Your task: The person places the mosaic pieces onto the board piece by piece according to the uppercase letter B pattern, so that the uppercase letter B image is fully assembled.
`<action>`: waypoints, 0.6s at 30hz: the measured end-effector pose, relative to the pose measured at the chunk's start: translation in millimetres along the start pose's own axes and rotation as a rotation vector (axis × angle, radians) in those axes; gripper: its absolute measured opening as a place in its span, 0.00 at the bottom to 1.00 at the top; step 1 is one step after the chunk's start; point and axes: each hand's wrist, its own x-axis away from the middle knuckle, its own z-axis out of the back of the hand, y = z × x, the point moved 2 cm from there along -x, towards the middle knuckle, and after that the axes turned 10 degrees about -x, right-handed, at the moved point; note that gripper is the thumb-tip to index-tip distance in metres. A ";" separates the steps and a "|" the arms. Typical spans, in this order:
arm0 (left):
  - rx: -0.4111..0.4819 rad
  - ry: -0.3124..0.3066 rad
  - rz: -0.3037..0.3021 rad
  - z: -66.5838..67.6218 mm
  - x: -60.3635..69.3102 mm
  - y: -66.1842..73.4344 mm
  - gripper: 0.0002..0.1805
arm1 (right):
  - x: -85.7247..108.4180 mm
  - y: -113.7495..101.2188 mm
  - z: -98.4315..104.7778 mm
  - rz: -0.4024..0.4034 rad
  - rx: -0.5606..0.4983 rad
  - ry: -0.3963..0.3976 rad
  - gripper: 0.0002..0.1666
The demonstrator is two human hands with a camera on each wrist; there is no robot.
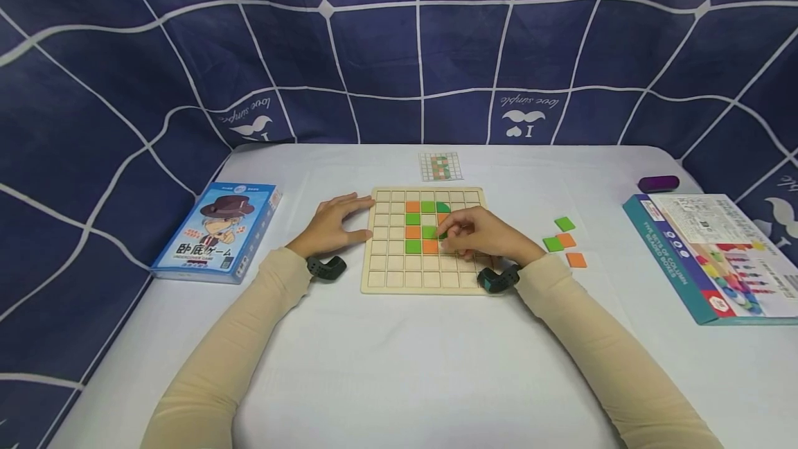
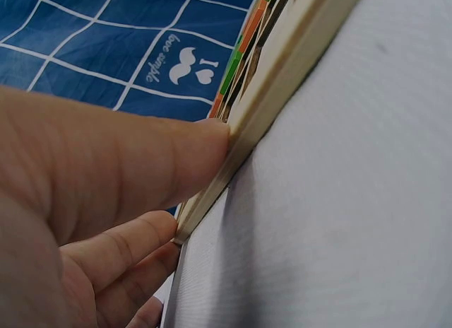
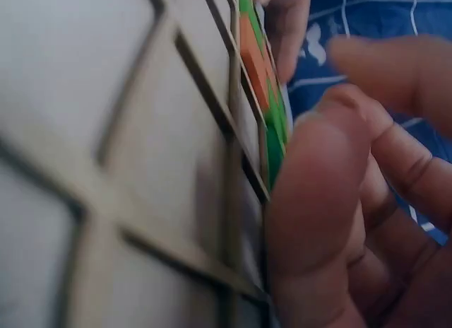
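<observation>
A pale wooden grid board (image 1: 399,281) lies flat on the table, with orange and green square tiles and a dark green rounded piece (image 1: 443,207) in its cells. My left hand (image 1: 332,226) rests at its left edge, the thumb and fingertips touching the rim. My right hand (image 1: 479,234) is over the board's right half with fingers bent, beside a green tile (image 1: 429,232) and a second dark green piece that the fingers partly cover. In the right wrist view, thumb (image 3: 318,194) and index finger stand apart, and no piece shows between them.
A small pattern card (image 1: 440,167) lies beyond the board. Several loose green and orange tiles (image 1: 576,260) lie to its right. A blue game box (image 1: 218,231) is at the left; a bead-toy box (image 1: 717,255) and a purple case (image 1: 659,183) are at the right.
</observation>
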 end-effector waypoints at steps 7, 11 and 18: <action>-0.001 0.001 0.000 -0.9 -0.3 -0.6 0.39 | 9.5 1.2 21.9 -0.034 -0.022 0.008 0.16; 0.002 0.002 -0.003 -1.3 -0.4 -0.9 0.39 | 17.6 1.8 37.2 -0.074 -0.049 0.012 0.17; 0.006 0.006 -0.010 -0.7 -0.1 -1.0 0.39 | 34.0 3.9 64.1 -0.127 -0.039 0.037 0.18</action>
